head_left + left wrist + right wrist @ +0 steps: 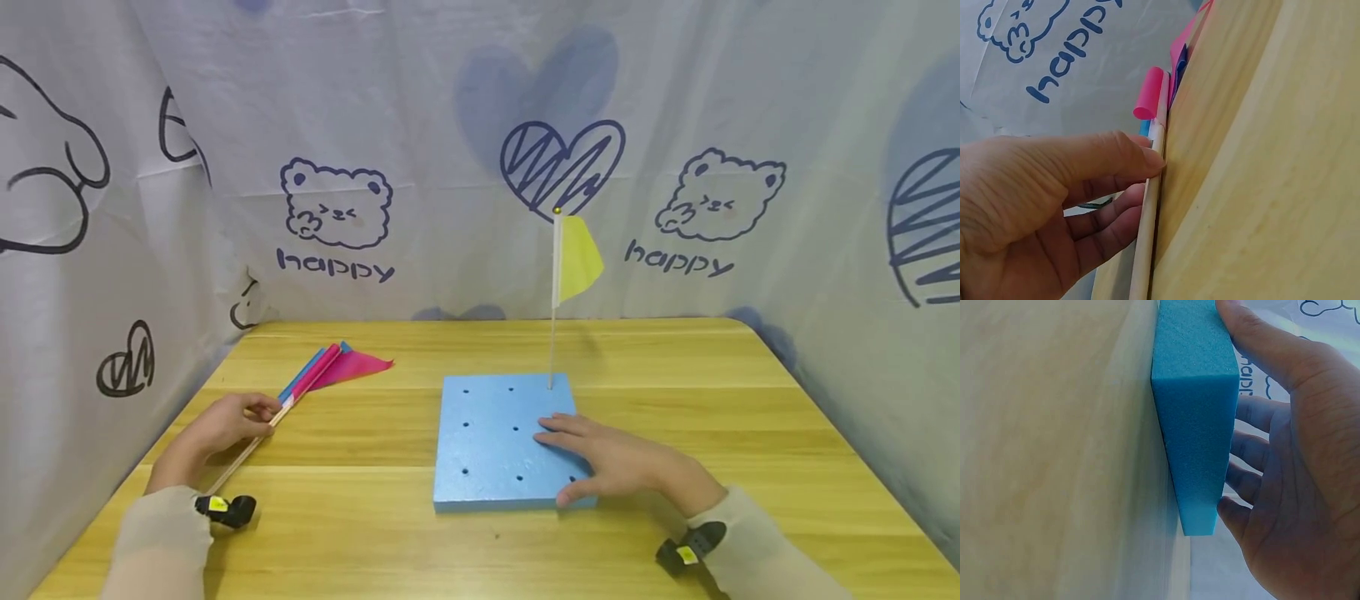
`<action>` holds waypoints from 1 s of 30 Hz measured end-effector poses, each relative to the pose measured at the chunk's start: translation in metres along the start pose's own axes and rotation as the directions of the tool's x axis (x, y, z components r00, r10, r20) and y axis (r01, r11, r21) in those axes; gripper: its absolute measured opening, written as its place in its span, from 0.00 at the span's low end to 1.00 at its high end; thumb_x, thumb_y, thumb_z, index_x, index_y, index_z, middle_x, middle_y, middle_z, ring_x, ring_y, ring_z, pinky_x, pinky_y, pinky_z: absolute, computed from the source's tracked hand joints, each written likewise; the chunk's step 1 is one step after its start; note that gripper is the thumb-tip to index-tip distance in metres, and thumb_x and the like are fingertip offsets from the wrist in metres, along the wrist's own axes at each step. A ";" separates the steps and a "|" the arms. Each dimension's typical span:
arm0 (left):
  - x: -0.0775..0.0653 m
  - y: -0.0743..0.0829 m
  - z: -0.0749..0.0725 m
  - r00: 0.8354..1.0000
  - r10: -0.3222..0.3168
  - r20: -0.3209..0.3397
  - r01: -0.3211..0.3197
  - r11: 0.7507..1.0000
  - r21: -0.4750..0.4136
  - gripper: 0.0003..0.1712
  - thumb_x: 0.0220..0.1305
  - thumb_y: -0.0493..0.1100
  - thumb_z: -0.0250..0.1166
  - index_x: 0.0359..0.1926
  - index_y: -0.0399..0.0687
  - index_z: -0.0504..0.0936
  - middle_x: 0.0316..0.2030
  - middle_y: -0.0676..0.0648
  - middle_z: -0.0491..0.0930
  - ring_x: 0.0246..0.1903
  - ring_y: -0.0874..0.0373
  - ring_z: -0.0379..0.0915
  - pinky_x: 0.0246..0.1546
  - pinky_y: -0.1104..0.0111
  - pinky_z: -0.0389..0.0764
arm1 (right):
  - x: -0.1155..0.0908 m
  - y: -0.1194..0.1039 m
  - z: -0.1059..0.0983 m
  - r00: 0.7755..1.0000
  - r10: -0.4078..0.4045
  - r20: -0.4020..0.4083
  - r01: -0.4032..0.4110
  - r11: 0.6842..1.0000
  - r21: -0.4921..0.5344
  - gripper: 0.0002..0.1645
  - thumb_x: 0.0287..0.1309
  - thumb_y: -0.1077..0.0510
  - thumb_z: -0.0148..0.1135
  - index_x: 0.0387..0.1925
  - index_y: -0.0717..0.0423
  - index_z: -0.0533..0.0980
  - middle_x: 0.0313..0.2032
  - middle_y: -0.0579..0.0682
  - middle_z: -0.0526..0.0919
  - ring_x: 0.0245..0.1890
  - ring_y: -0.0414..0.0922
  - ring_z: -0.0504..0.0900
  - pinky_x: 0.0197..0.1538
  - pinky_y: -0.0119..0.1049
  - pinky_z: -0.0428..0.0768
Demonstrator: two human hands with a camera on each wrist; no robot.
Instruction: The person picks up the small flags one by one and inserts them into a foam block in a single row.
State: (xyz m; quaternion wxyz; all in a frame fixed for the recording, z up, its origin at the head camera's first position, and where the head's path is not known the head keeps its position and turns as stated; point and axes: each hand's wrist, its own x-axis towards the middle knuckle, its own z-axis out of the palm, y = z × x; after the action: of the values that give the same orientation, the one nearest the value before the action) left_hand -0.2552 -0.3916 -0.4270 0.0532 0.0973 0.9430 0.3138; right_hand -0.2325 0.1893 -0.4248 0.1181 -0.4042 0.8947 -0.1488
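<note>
On the table's left side lie a pink flag (352, 367) and a blue flag (302, 375) with thin pale wooden sticks. My left hand (234, 423) pinches a stick (1147, 225) between thumb and fingers, just below the pink sleeve (1148, 94). A light blue foam block (487, 450) with rows of small holes lies flat at the middle. My right hand (626, 458) rests on its right part with fingers spread and fairly straight; in the right wrist view the thumb touches the top edge. A yellow flag (579, 258) stands upright in the block's back right hole.
The wooden table (750, 433) has a light grain. Behind and beside it hangs a white curtain (442, 100) printed with hearts and bears. The yellow flag's thin stick rises above the block's back edge, beyond my right hand.
</note>
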 end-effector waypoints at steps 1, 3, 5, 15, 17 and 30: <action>0.000 0.001 0.000 1.000 -0.007 -0.001 0.007 1.000 0.006 0.21 0.57 0.34 0.68 0.51 0.27 0.77 0.37 0.45 0.76 0.35 0.55 0.69 0.32 0.72 0.72 | 0.000 0.000 0.000 1.000 0.001 0.001 -0.001 1.000 0.001 0.54 0.53 0.25 0.58 0.74 0.47 0.60 0.75 0.47 0.52 0.74 0.54 0.48 0.71 0.55 0.55; 0.001 0.002 0.000 1.000 -0.019 0.001 0.019 1.000 0.016 0.21 0.57 0.33 0.67 0.51 0.26 0.77 0.37 0.44 0.76 0.35 0.55 0.69 0.32 0.72 0.72 | 0.000 0.000 0.000 1.000 0.005 0.001 -0.005 1.000 0.005 0.54 0.53 0.24 0.58 0.74 0.47 0.60 0.75 0.47 0.52 0.74 0.54 0.47 0.71 0.55 0.55; 0.002 0.003 0.000 0.999 -0.035 0.004 0.035 0.999 0.015 0.21 0.57 0.33 0.65 0.51 0.26 0.77 0.37 0.44 0.77 0.35 0.55 0.69 0.32 0.72 0.73 | 0.000 0.000 0.000 1.000 0.005 0.000 -0.005 1.000 0.010 0.54 0.53 0.25 0.59 0.74 0.47 0.60 0.75 0.47 0.52 0.74 0.54 0.47 0.71 0.56 0.55; 0.001 0.007 -0.005 0.997 -0.073 -0.016 0.074 0.996 0.047 0.21 0.56 0.32 0.63 0.52 0.26 0.77 0.37 0.43 0.77 0.34 0.55 0.68 0.31 0.70 0.72 | 0.000 0.001 -0.001 0.999 0.037 0.013 -0.037 0.999 0.011 0.54 0.52 0.24 0.59 0.74 0.44 0.59 0.76 0.43 0.50 0.75 0.50 0.45 0.72 0.53 0.54; 0.000 0.009 -0.006 0.996 -0.083 -0.026 0.084 0.996 0.034 0.22 0.56 0.32 0.62 0.53 0.27 0.78 0.38 0.43 0.77 0.33 0.54 0.69 0.30 0.70 0.72 | 0.000 0.001 -0.001 0.999 0.039 0.014 -0.039 0.999 0.009 0.54 0.52 0.24 0.59 0.74 0.43 0.59 0.76 0.43 0.50 0.75 0.50 0.45 0.72 0.53 0.54; -0.004 0.014 -0.012 0.997 -0.010 -0.083 0.021 0.991 0.134 0.17 0.60 0.31 0.62 0.50 0.28 0.79 0.36 0.41 0.80 0.33 0.54 0.70 0.31 0.66 0.72 | 0.000 0.001 0.001 1.000 0.006 0.004 -0.006 1.000 0.008 0.54 0.53 0.24 0.59 0.74 0.46 0.60 0.76 0.46 0.51 0.75 0.53 0.47 0.71 0.55 0.54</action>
State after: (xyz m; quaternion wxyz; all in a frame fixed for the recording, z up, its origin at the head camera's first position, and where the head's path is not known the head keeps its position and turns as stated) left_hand -0.2516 -0.3887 -0.4087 0.0103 0.0803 0.9642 0.2527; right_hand -0.2331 0.1896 -0.4256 0.1218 -0.4013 0.8951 -0.1512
